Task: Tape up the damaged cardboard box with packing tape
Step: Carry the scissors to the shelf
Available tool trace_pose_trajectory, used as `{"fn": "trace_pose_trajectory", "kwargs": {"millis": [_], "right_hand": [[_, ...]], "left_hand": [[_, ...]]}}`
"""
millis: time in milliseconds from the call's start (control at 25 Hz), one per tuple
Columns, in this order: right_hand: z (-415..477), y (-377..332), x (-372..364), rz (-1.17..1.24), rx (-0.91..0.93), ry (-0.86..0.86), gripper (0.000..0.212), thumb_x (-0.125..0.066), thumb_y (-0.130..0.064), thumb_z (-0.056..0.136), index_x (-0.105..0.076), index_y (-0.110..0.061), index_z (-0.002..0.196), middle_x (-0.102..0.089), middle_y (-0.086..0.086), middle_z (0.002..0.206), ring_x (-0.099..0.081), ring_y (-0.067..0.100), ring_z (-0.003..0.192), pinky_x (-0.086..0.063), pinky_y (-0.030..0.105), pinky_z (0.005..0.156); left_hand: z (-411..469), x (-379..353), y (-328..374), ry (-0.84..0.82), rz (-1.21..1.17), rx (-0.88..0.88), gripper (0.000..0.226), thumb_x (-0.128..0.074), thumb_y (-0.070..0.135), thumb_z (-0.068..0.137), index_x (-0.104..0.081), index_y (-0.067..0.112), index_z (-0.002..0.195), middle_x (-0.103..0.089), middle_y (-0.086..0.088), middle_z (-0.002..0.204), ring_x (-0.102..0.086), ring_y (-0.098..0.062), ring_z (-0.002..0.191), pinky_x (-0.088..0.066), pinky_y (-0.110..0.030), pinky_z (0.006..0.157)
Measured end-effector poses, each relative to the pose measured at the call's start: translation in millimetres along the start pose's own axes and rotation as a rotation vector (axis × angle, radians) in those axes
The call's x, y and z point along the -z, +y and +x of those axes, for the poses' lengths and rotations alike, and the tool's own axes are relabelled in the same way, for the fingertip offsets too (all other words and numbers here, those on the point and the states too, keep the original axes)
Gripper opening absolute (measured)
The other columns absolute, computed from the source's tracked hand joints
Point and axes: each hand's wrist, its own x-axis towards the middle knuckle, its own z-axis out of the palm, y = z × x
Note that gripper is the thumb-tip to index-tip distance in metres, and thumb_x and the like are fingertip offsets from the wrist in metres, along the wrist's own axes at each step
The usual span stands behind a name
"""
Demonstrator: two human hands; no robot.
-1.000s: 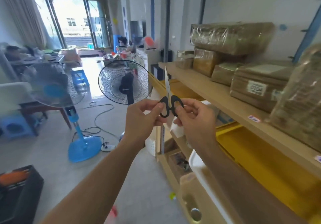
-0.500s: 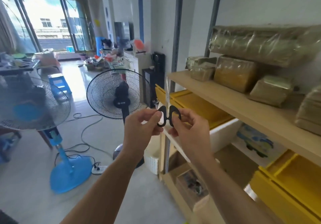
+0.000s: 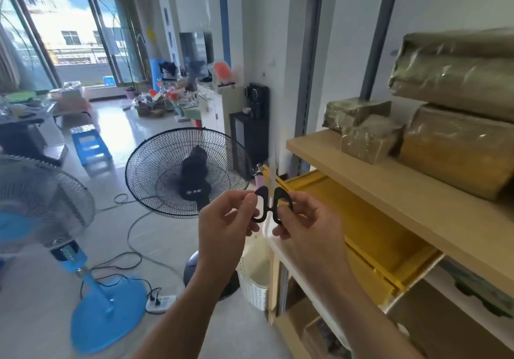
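Observation:
A pair of scissors (image 3: 271,205) with black loop handles stands upright in front of me, its thin blades pointing up and hard to make out against the wall. My left hand (image 3: 225,219) pinches the left handle loop. My right hand (image 3: 303,219) pinches the right loop. Both hands are held in the air beside the end of a wooden shelf unit (image 3: 389,189). No cardboard box with damage and no tape roll shows in this view.
Wrapped brown parcels (image 3: 456,147) lie on the top shelf, yellow trays (image 3: 361,219) below. A black standing fan (image 3: 189,172) and a blue fan (image 3: 41,214) stand on the floor with cables and a power strip (image 3: 161,303). A white basket (image 3: 256,275) sits by the shelf.
My view has swung to the right along the shelf and the room. The scissors have stayed pinched between both hands, with the handles now held slightly lower in the picture.

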Motion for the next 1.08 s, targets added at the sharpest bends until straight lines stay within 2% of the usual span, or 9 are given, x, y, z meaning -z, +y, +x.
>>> {"fn": "trace_pose_trajectory", "kwargs": {"millis": [200, 360, 440, 560, 760, 920, 1080], "right_hand": [[40.9, 1.6, 6.2, 0.037, 0.000, 0.085, 0.014, -0.065, -0.019, 0.094, -0.070, -0.022, 0.107, -0.074, -0.010, 0.085, -0.071, 0.009, 0.067, -0.059, 0.026, 0.066], [53.4, 1.4, 36.3, 0.078, 0.082, 0.304, 0.014, -0.064, -0.006, 0.094, -0.071, -0.017, 0.098, -0.072, -0.004, 0.078, -0.066, 0.009, 0.063, -0.053, 0.019, 0.059], [53.8, 1.9, 49.3, 0.045, 0.108, 0.450, 0.013, -0.065, -0.008, 0.093, -0.071, -0.018, 0.099, -0.072, 0.002, 0.081, -0.068, 0.015, 0.065, -0.053, 0.019, 0.058], [47.0, 2.5, 58.7, -0.017, 0.108, 0.717, 0.014, -0.066, -0.010, 0.093, -0.072, -0.018, 0.103, -0.073, 0.000, 0.083, -0.070, 0.015, 0.067, -0.054, 0.020, 0.058], [16.3, 3.3, 66.0, -0.098, 0.163, 1.084, 0.017, -0.070, -0.008, 0.089, -0.073, -0.014, 0.105, -0.076, -0.001, 0.084, -0.073, 0.017, 0.071, -0.058, 0.023, 0.060], [-27.5, 17.3, 73.6, -0.124, 0.222, 1.222, 0.016, -0.071, -0.006, 0.086, -0.073, -0.014, 0.100, -0.076, -0.003, 0.081, -0.072, 0.012, 0.069, -0.056, 0.020, 0.058], [-86.1, 60.5, 75.2, -0.074, 0.267, 1.272, 0.015, -0.067, -0.010, 0.086, -0.073, -0.003, 0.098, -0.075, 0.004, 0.075, -0.068, 0.011, 0.061, -0.052, 0.018, 0.055]], "left_hand": [[48.7, -32.4, -12.3, -0.107, -0.029, -0.021, 0.010, -0.064, 0.009, 0.096, -0.073, 0.007, 0.091, -0.070, 0.001, 0.069, -0.066, -0.011, 0.056, -0.055, -0.025, 0.053], [71.0, -88.5, -17.4, -0.307, -0.191, -0.009, 0.012, -0.064, 0.008, 0.095, -0.073, 0.012, 0.088, -0.071, 0.004, 0.071, -0.066, -0.005, 0.060, -0.055, -0.021, 0.054], [75.7, -111.6, -18.1, -0.447, -0.304, 0.000, 0.010, -0.065, 0.017, 0.093, -0.073, 0.013, 0.088, -0.072, 0.002, 0.074, -0.067, -0.009, 0.064, -0.056, -0.024, 0.054], [84.6, -138.5, -18.5, -0.723, -0.410, 0.062, 0.019, -0.066, 0.028, 0.086, -0.075, 0.011, 0.092, -0.075, -0.004, 0.078, -0.071, -0.015, 0.067, -0.058, -0.028, 0.055], [72.4, -164.5, -20.0, -1.156, -0.554, 0.168, 0.029, -0.066, 0.024, 0.085, -0.073, 0.008, 0.109, -0.078, -0.010, 0.092, -0.076, -0.028, 0.079, -0.063, -0.035, 0.067], [30.5, -167.4, -18.9, -1.265, -0.614, 0.214, 0.027, -0.066, 0.020, 0.083, -0.074, 0.010, 0.107, -0.078, -0.011, 0.090, -0.076, -0.031, 0.076, -0.061, -0.029, 0.064], [-34.7, -151.1, -28.6, -1.336, -0.647, 0.066, 0.021, -0.070, 0.018, 0.083, -0.074, 0.014, 0.103, -0.078, -0.003, 0.084, -0.077, -0.024, 0.073, -0.061, -0.026, 0.065]]}}
